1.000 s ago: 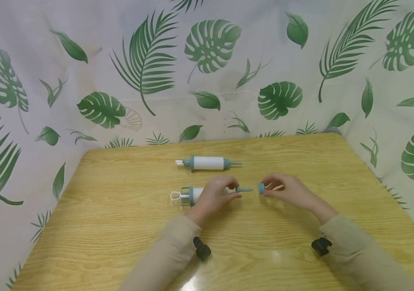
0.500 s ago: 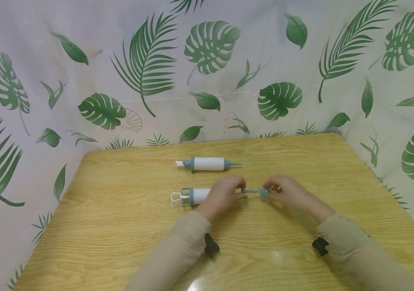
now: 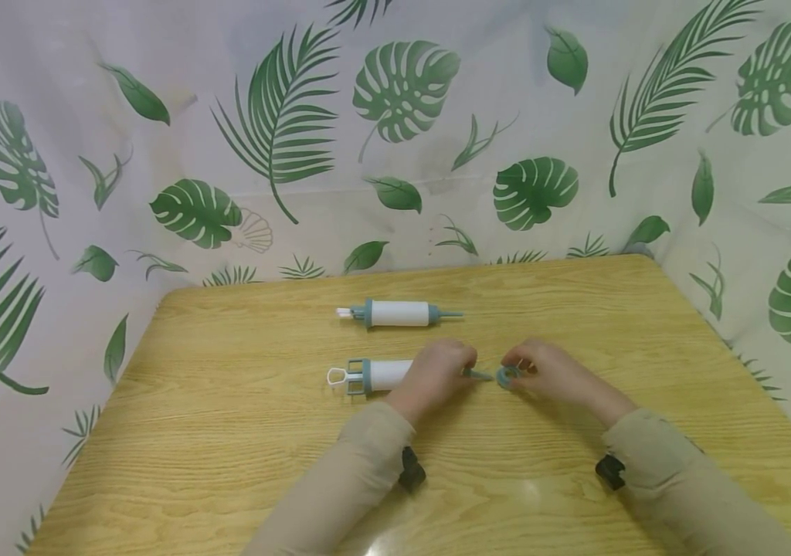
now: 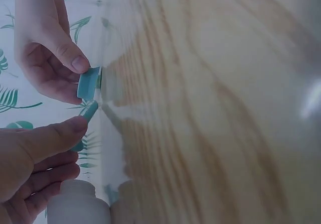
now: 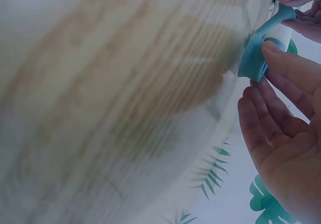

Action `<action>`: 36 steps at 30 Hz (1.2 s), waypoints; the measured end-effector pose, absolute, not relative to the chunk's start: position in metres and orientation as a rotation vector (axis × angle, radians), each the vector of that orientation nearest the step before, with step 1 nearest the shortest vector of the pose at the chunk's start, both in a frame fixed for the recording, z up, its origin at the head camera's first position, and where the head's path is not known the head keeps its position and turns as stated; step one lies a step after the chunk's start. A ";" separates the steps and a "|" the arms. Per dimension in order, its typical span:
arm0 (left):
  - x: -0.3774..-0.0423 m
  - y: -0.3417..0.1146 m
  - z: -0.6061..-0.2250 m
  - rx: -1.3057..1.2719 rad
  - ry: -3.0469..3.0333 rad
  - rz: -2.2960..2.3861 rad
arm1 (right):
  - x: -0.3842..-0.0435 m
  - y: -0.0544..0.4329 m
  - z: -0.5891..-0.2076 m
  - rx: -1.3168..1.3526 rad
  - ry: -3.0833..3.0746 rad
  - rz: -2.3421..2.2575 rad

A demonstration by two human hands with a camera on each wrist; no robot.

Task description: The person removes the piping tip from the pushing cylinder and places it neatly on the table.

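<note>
My left hand [image 3: 437,372] pinches a thin teal nozzle [image 3: 480,375] between thumb and fingers, its narrow tip pointing right. A teal ring-shaped cap [image 3: 504,377] is pinched in my right hand [image 3: 551,372], its opening turned partly upward. The nozzle tip is right at the cap, as the right wrist view shows with the flared nozzle [image 5: 278,19] beside the cap [image 5: 252,58]. Under my left forearm side lies a toy-like syringe [image 3: 388,374] with a white barrel, teal flange and white loop handle; my left hand hides its front end. Its white necked end [image 4: 77,201] shows in the left wrist view.
A second, whole syringe [image 3: 398,313] with a teal nozzle lies farther back, parallel to the first. Both are on a wood-grain table [image 3: 229,455]. A leaf-print cloth [image 3: 451,100] hangs behind and along the sides.
My left hand has moved right with the nozzle, bringing its tip to the cap and angling it downward. The right hand has turned the cap, so its ring opening shows.
</note>
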State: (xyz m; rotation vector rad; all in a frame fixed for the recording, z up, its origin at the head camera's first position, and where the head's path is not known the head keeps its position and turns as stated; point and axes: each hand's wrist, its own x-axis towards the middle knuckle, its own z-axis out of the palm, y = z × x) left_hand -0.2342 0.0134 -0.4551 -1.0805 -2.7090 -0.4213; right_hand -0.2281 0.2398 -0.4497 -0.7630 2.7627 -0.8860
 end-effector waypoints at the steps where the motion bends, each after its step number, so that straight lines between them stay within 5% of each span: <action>1: -0.234 0.014 -0.455 -1.077 -2.724 -0.399 | -0.228 0.240 -0.450 -0.766 2.761 -0.886; 36: -0.231 -0.025 -0.443 -0.849 -2.731 -0.771 | -0.229 0.226 -0.441 -0.680 2.736 -0.944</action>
